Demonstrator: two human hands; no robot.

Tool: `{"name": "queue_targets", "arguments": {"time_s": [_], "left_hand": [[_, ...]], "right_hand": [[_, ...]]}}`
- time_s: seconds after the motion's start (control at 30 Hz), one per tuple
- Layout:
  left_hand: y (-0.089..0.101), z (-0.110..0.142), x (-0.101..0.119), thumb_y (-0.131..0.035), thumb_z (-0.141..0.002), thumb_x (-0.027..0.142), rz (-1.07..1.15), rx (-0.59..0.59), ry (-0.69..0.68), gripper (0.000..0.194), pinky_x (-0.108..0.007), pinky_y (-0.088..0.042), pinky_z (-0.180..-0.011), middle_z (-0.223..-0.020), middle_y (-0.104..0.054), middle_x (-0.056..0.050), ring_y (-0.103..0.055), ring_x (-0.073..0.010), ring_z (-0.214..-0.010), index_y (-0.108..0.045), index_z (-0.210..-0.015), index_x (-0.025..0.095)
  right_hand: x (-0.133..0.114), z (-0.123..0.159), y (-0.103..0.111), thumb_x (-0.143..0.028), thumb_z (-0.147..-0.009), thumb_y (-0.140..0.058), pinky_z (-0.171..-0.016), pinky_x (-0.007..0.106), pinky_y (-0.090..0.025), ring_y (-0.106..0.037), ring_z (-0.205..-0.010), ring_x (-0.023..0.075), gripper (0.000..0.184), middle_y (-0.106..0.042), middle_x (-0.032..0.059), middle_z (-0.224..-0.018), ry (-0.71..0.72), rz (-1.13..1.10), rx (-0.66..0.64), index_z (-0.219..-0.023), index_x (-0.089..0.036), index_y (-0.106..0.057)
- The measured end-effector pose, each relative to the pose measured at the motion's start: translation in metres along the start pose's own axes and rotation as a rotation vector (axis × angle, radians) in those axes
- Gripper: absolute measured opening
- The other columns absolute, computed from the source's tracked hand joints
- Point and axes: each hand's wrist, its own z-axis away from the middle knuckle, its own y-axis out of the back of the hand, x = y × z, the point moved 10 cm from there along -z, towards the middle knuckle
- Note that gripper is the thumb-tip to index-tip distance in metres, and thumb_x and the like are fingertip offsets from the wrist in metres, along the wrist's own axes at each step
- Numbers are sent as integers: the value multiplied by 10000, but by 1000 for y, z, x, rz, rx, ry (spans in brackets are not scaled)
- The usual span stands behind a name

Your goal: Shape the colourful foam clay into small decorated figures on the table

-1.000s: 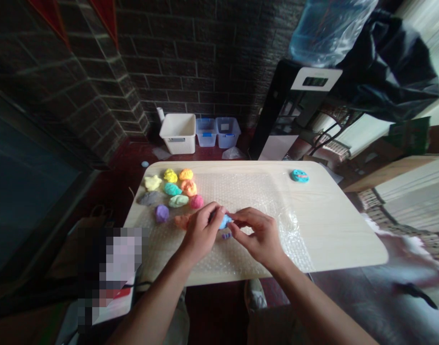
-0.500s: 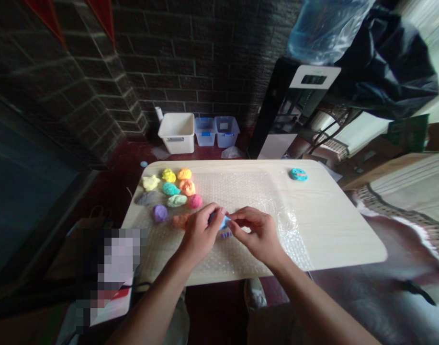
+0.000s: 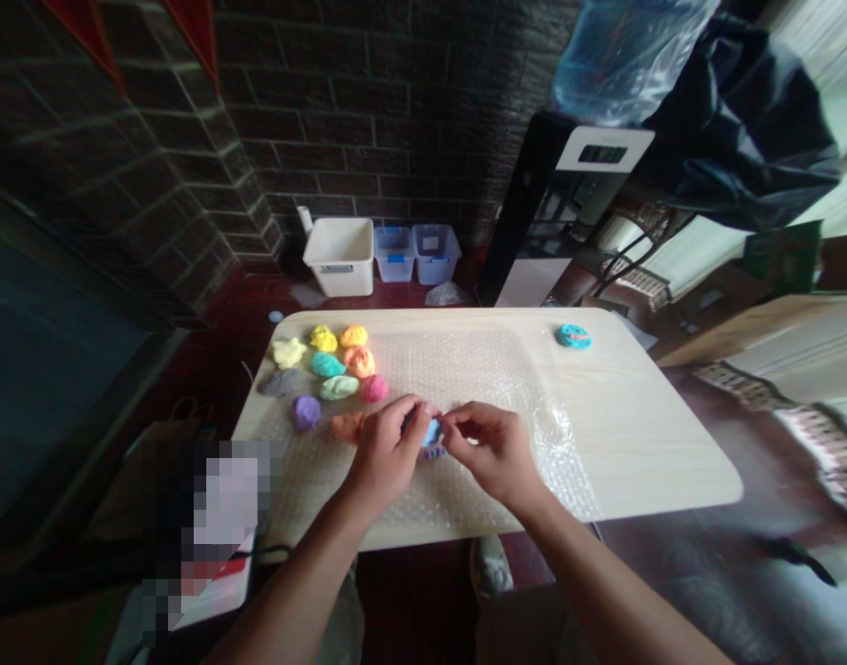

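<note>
A piece of light blue modelling clay (image 3: 432, 432) is held between my two hands above the bubble wrap (image 3: 465, 369). My left hand (image 3: 393, 439) is closed on its left side, thumb on top. The fingertips of my right hand (image 3: 489, 448) pinch its right edge. Small purple striped clay pieces (image 3: 434, 453) lie just below the blue clay. A brown-orange clay lump (image 3: 346, 426) sits beside my left hand and is partly covered by it. Farther left are a purple lump (image 3: 307, 412) and a pink lump (image 3: 374, 388).
More clay lumps, among them a teal one (image 3: 327, 365) and a grey one (image 3: 280, 383), lie on the table's left. A turquoise round piece (image 3: 574, 336) rests at the back right. Beyond the table (image 3: 659, 425) stand a white basket (image 3: 340, 263), blue bins and a water dispenser (image 3: 562, 203).
Both hands stay on the blue clay, with the right fingertips shifting slightly along its edge. The whole view has drifted slightly.
</note>
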Motion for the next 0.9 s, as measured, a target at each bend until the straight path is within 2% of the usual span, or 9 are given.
{"name": "queue_targets", "arguments": {"time_s": [0.1,0.17,0.3,0.4,0.53,0.73,0.8,0.9], "left_hand": [[4,-1,-17,-525,-1000,398,96,49,118,338,-285,-511,-704,-789,-752,-44,-693,-212,-770,-729,-828,191],[8,-1,-27,-546,-975,408,145,102,192,348,-288,-520,-670,-745,-746,-41,-686,-212,-721,-737,-784,189],[11,-1,-31,-533,-961,383,147,108,248,387,-283,-517,-635,-661,-726,-32,-667,-196,-641,-741,-699,189],[13,-1,-28,-510,-962,351,98,82,236,416,-274,-505,-612,-617,-713,-30,-663,-190,-614,-748,-661,190],[12,0,-24,-506,-966,354,53,57,202,426,-267,-485,-573,-642,-738,-43,-679,-200,-631,-759,-664,192],[8,3,-21,-508,-978,370,-16,35,155,427,-266,-459,-574,-635,-726,-36,-662,-189,-617,-735,-659,199],[8,3,-19,-508,-982,375,-34,30,142,424,-268,-451,-580,-642,-724,-39,-666,-194,-635,-723,-663,197],[5,2,-15,-511,-992,375,-33,-2,104,398,-272,-457,-616,-697,-736,-43,-673,-197,-680,-716,-705,190]], "right_hand": [[-5,-1,-3,-376,-936,-717,-577,273,-589,-707,-646,163,224,-752,60,-758,17,-61,-68,-882,-166,-769],[-21,1,-3,-296,-954,-697,-658,304,-608,-721,-744,177,152,-769,77,-879,148,48,-94,-1019,-196,-792],[-52,12,-11,-155,-974,-637,-819,398,-620,-731,-933,228,295,-772,104,-1043,450,312,-161,-1230,-240,-754],[-56,18,-19,-148,-1002,-606,-816,407,-623,-732,-937,241,293,-778,112,-1053,530,426,-204,-1250,-227,-742],[-52,16,-25,-158,-999,-599,-731,355,-613,-728,-829,222,230,-779,93,-957,483,492,-214,-1166,-209,-749],[-49,14,-26,-117,-902,-615,-610,294,-546,-644,-617,162,142,-714,41,-749,446,525,-187,-951,-189,-727],[-40,10,-21,-124,-870,-646,-606,285,-537,-639,-614,156,118,-709,31,-732,364,471,-166,-913,-190,-734],[-12,3,-10,-179,-854,-698,-557,250,-515,-648,-623,147,45,-716,32,-735,102,255,-118,-855,-177,-744]]}}
